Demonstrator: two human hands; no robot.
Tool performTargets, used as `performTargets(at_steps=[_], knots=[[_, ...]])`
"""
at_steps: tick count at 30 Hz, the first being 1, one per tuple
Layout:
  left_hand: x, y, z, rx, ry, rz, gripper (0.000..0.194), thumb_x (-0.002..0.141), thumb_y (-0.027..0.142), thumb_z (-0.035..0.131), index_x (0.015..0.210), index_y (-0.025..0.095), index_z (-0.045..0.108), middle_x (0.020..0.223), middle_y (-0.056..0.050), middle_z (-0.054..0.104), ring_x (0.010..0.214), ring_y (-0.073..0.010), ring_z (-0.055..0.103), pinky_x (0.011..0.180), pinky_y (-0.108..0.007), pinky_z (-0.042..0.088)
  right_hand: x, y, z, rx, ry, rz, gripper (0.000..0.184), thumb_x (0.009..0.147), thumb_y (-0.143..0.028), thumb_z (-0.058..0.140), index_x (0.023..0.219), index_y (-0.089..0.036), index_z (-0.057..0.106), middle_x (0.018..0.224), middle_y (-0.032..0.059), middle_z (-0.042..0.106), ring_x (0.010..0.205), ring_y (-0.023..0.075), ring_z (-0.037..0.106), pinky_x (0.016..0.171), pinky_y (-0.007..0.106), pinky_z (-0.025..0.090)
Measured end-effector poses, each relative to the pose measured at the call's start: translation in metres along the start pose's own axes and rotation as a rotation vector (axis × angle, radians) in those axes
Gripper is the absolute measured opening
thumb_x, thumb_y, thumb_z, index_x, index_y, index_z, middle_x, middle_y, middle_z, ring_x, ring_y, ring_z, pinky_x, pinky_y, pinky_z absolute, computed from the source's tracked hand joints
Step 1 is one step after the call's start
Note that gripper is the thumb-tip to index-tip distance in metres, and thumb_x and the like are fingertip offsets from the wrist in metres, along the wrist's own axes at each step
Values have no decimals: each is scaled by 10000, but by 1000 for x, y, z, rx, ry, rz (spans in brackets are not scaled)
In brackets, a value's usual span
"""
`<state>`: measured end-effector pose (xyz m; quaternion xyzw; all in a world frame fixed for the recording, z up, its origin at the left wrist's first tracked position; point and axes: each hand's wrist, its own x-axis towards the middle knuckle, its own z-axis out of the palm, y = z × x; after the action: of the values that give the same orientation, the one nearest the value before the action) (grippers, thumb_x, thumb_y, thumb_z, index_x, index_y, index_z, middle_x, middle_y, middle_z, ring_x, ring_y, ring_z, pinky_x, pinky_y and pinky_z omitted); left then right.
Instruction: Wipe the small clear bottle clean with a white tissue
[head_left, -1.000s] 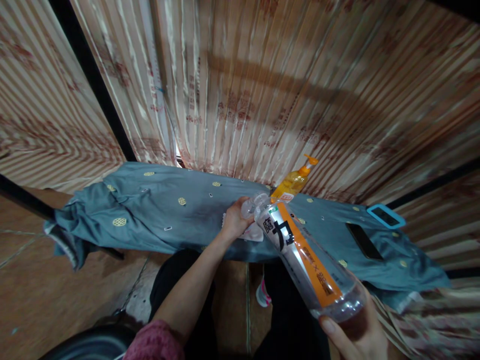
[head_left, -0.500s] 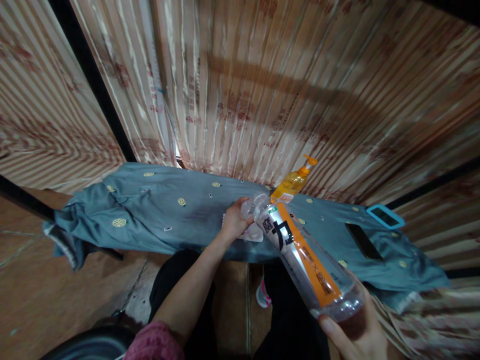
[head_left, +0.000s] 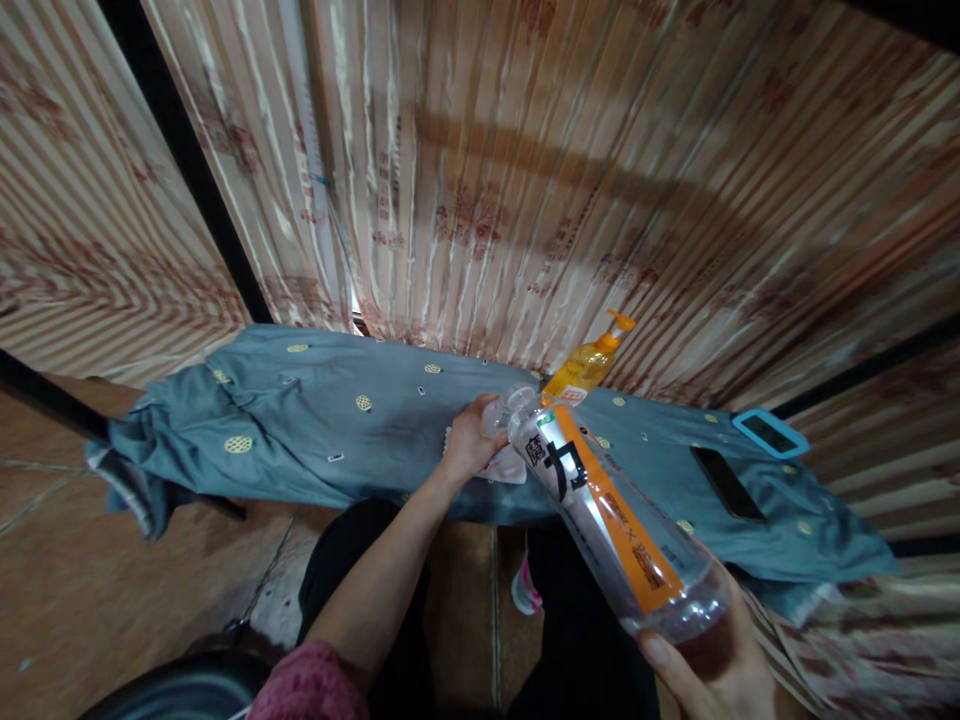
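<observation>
A large clear plastic bottle (head_left: 600, 510) with a silver and orange label slants across the view, its neck lower left of an orange pump bottle (head_left: 581, 370). My right hand (head_left: 712, 640) grips the big bottle round its base, thumb on the near side. At the bottle's neck, my left hand (head_left: 472, 440) is closed around a small clear plastic piece (head_left: 493, 417), whose exact kind I cannot make out. Under that hand, something pale and see-through (head_left: 506, 467) rests on the cloth-covered bench, partly hidden by the fingers. The pump bottle stands upright behind the neck.
A grey-blue cloth (head_left: 300, 420) with pineapple prints covers the long narrow bench. To the right lie a black phone (head_left: 726, 483) and a blue-rimmed device (head_left: 771, 433). Striped curtains (head_left: 480, 200) hang behind, between dark poles (head_left: 187, 160). A pink-white cup-like thing (head_left: 526, 588) is below.
</observation>
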<state>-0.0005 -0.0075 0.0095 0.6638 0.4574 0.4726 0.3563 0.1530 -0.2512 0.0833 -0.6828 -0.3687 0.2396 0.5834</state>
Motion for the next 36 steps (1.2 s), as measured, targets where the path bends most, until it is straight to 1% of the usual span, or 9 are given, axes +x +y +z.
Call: performTargets(at_steps=[5, 10, 13, 17, 24, 26, 29, 32, 36], knots=[[0, 0, 0, 3, -3, -8, 524, 652, 127, 802, 1152, 179, 656, 1113, -74, 768, 1053, -258, 722, 953, -373, 554, 0, -1, 0, -18, 2, -14, 829, 678, -513, 846, 1355, -186, 497, 1300, 119, 656, 1181, 329, 640, 960, 375, 516], [0, 0, -1, -1, -8, 3, 531, 650, 133, 800, 1160, 166, 655, 1127, -90, 764, 1055, -264, 721, 958, -383, 551, -1, -4, 2, -37, 23, -1, 874, 641, -550, 854, 1347, -178, 498, 1231, 114, 693, 1095, 316, 678, 902, 358, 538], [0, 0, -1, 4, -11, 9, 514, 663, 137, 795, 1157, 155, 655, 1133, -103, 762, 1064, -269, 720, 956, -383, 550, 0, -3, 1, -26, 16, -2, 862, 652, -540, 850, 1352, -181, 497, 1259, 113, 679, 1131, 312, 663, 925, 349, 523], [0, 0, -1, 15, -13, -2, 517, 664, 134, 798, 1159, 168, 650, 1116, -89, 768, 1051, -265, 722, 950, -381, 553, 1, -2, 1, -15, 0, -14, 808, 680, -507, 843, 1344, -199, 499, 1241, 104, 691, 1115, 317, 674, 917, 361, 532], [0, 0, 0, 1, -12, -2, 500, 672, 179, 812, 1146, 176, 652, 1086, -73, 771, 1023, -258, 729, 917, -363, 566, 0, -4, 0, -24, -14, -14, 829, 688, -513, 836, 1364, -187, 485, 1229, 108, 697, 1078, 305, 692, 887, 351, 554], [0, -1, 0, 1, -15, 0, 498, 675, 194, 816, 1145, 184, 652, 1059, -62, 775, 1003, -254, 733, 901, -359, 570, 0, -4, 0, -46, -19, -34, 812, 704, -516, 827, 1363, -186, 486, 1219, 106, 701, 1071, 310, 698, 881, 356, 560], [0, -1, -1, 7, -14, 13, 518, 675, 208, 821, 1161, 181, 645, 1074, -72, 774, 1018, -261, 731, 907, -366, 567, 1, -4, -1, -89, -15, -61, 797, 702, -522, 825, 1347, -188, 498, 1217, 103, 701, 1081, 324, 695, 878, 366, 564], [0, -1, -1, 16, -14, 13, 531, 675, 222, 825, 1170, 166, 640, 1102, -92, 769, 1038, -274, 728, 920, -377, 563, 1, -4, -1, -60, -10, -30, 807, 684, -513, 838, 1343, -196, 499, 1211, 99, 703, 1067, 318, 694, 878, 367, 556], [0, 2, -1, 13, -7, 0, 505, 679, 208, 820, 1153, 169, 649, 1092, -88, 771, 1029, -267, 729, 916, -367, 564, 0, -2, 1, 0, 11, 10, 824, 663, -493, 854, 1344, -196, 498, 1256, 108, 680, 1123, 317, 665, 923, 374, 529]])
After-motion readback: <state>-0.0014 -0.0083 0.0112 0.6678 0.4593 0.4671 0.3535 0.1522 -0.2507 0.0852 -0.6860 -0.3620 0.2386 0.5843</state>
